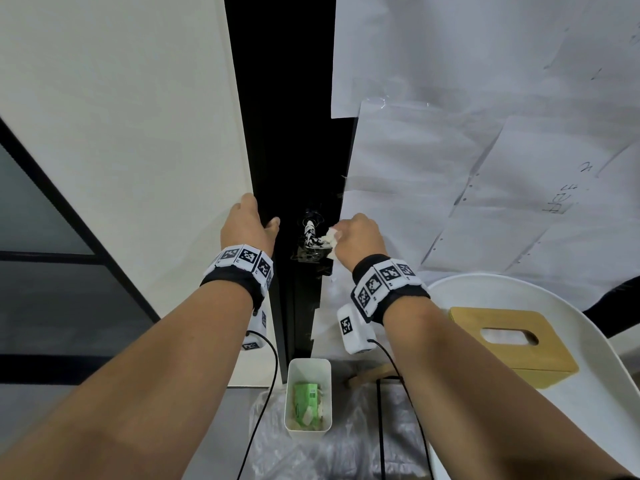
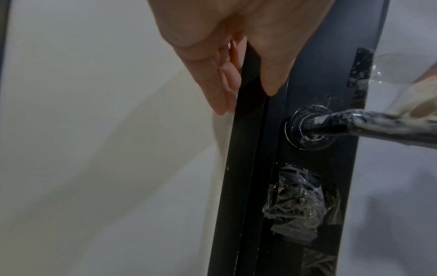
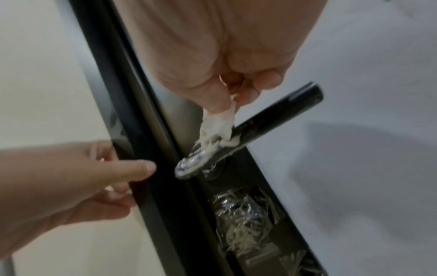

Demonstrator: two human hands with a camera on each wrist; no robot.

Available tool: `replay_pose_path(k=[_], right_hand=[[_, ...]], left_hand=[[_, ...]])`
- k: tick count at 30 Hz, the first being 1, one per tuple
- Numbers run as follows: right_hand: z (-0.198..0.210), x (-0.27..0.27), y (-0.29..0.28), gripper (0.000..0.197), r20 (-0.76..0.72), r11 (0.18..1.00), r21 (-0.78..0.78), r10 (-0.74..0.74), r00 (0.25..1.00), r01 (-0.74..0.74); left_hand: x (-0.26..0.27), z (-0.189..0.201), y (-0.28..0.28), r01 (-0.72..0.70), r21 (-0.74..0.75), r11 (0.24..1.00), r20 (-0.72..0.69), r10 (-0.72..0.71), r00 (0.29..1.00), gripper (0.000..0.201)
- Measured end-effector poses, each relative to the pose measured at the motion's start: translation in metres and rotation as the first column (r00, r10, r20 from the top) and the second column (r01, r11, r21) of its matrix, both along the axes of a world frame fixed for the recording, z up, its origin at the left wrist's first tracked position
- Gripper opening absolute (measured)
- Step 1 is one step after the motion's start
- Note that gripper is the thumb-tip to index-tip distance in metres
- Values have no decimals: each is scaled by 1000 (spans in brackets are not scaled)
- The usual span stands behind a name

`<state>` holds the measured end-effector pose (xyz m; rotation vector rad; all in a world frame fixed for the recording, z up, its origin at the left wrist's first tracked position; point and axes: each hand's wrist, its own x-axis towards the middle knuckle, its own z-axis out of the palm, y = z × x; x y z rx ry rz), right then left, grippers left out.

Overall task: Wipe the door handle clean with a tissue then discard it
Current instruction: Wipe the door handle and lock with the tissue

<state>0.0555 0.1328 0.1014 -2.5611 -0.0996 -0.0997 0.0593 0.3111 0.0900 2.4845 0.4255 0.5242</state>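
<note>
The black lever door handle (image 3: pixel 272 123) sticks out from the dark door edge (image 2: pixel 307 177), its inner part smeared with white paste (image 3: pixel 201 160). My right hand (image 1: pixel 356 237) pinches a crumpled white tissue (image 3: pixel 217 127) and presses it on the handle's smeared middle. In the head view the tissue (image 1: pixel 331 239) shows just left of the knuckles, beside the handle (image 1: pixel 309 233). My left hand (image 1: pixel 251 225) grips the black door frame edge (image 2: pixel 246 104), fingers behind it and thumb (image 2: pixel 272 74) in front.
A white bin (image 1: pixel 308 396) with a green packet and used tissues stands on the floor below the handle. A wooden tissue box (image 1: pixel 512 344) sits on a white round table (image 1: pixel 571 427) at the right. Paper sheets (image 1: pixel 467 168) cover the door. Crumpled clear plastic (image 2: pixel 298 201) is taped under the handle.
</note>
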Motion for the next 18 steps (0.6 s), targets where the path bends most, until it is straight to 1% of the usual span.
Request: replay_pose_path(k=[1, 2, 5, 9, 10, 13, 15, 17, 18], right_hand=[[1, 1, -6, 30, 20, 999, 36, -28, 999, 27], [2, 1, -12, 30, 34, 998, 32, -51, 998, 50], [-1, 1, -21, 32, 28, 996, -24, -80, 996, 80], [-9, -1, -12, 34, 49, 985, -174, -4, 999, 13], [-11, -2, -7, 35, 51, 985, -171, 15, 999, -6], [-11, -5, 3, 35, 42, 993, -103, 70, 997, -65], [-9, -5, 1, 34, 26, 996, -34, 78, 997, -77], [-5, -3, -8, 30, 28, 998, 65, 13, 1000, -14], [-4, -1, -15, 28, 40, 996, 81, -33, 999, 30]], left_hand=[[0, 0, 0, 2, 2, 1000, 1, -2, 1000, 32], [1, 0, 0, 3, 2, 1000, 2, -3, 1000, 31], [1, 0, 0, 1, -1, 1000, -5, -1, 1000, 31], [0, 1, -1, -6, -2, 1000, -11, 6, 1000, 31], [1, 1, -1, -6, -3, 1000, -11, 6, 1000, 31], [1, 1, -1, -5, -4, 1000, -16, 5, 1000, 32], [1, 1, 0, -5, -4, 1000, -20, 5, 1000, 32], [1, 0, 0, -2, -5, 1000, -21, 1, 1000, 32], [1, 0, 0, -2, -4, 1000, -19, 2, 1000, 32]])
